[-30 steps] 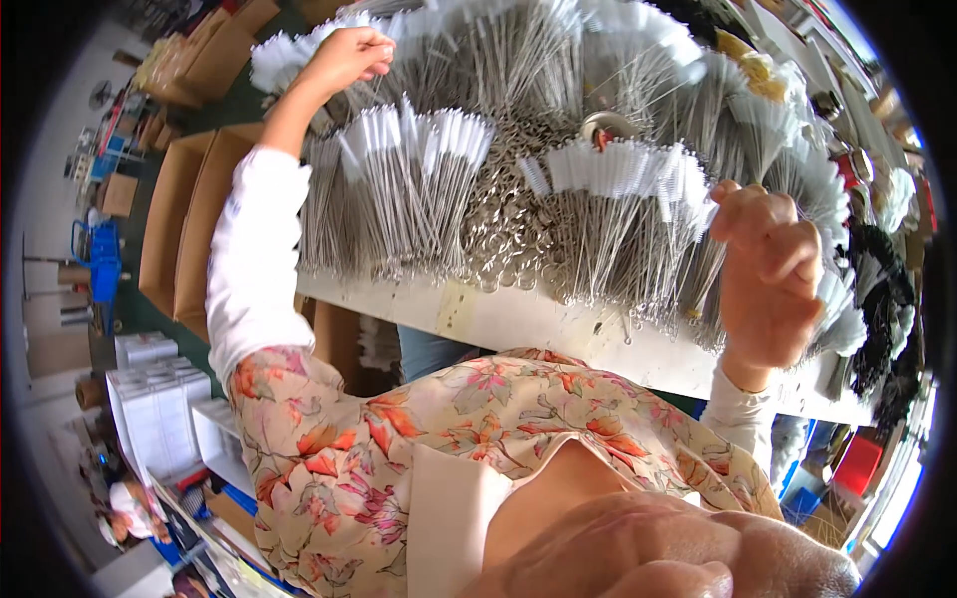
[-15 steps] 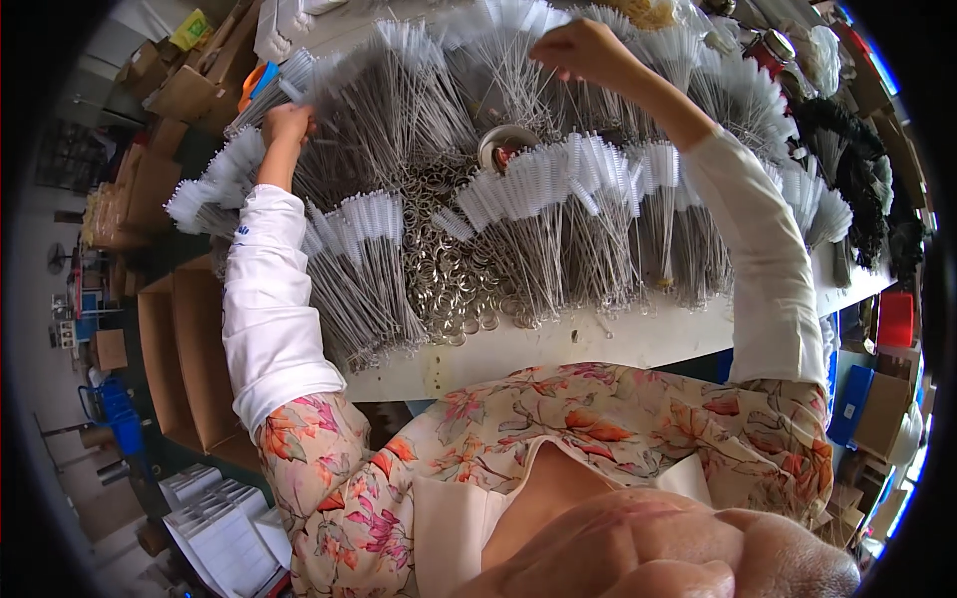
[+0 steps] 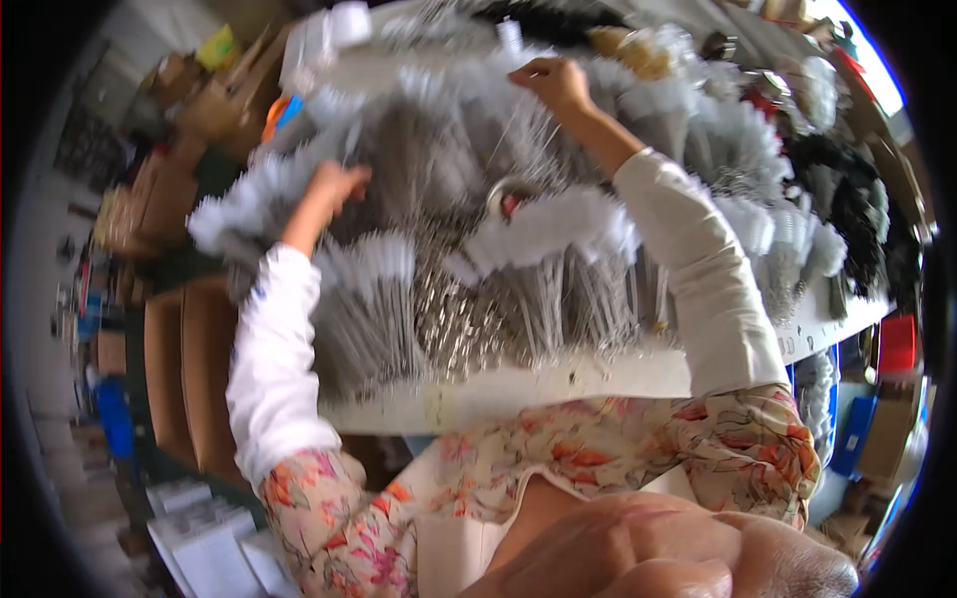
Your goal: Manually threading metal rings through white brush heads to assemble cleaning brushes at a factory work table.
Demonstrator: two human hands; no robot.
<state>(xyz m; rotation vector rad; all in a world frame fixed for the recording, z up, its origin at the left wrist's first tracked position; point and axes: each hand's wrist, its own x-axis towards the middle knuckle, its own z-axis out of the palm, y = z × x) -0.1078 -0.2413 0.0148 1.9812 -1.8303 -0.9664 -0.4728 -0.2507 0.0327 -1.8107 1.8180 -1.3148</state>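
Note:
Bundles of thin wire brushes with white bristle heads [image 3: 543, 224] and twisted metal stems cover the table. My right hand [image 3: 556, 82] is raised over the far middle bundles, thumb and fingers pinched together. A single white-bristled brush [image 3: 510, 36] stands up just beyond those fingertips and appears to be held in them; its stem is mostly hidden. My left hand [image 3: 334, 191] hovers beside the left bundles, slightly blurred, fingers partly bent with tips apart, and nothing shows in it. Small metal rings [image 3: 459, 324] lie heaped between the front bundles.
A round metal bowl [image 3: 501, 199] sits amid the brushes. White rolls [image 3: 349, 24] stand at the far left and black bristly bundles [image 3: 847, 189] at the right. Left of the white table [image 3: 518, 387] is an open cardboard box [image 3: 189, 374]. A red bin [image 3: 896, 344] is at the right.
My left hand has come away from the left brushes, toward the middle. My right hand has shifted slightly left, and an upright brush now shows at its fingertips. The whole view has moved and blurred.

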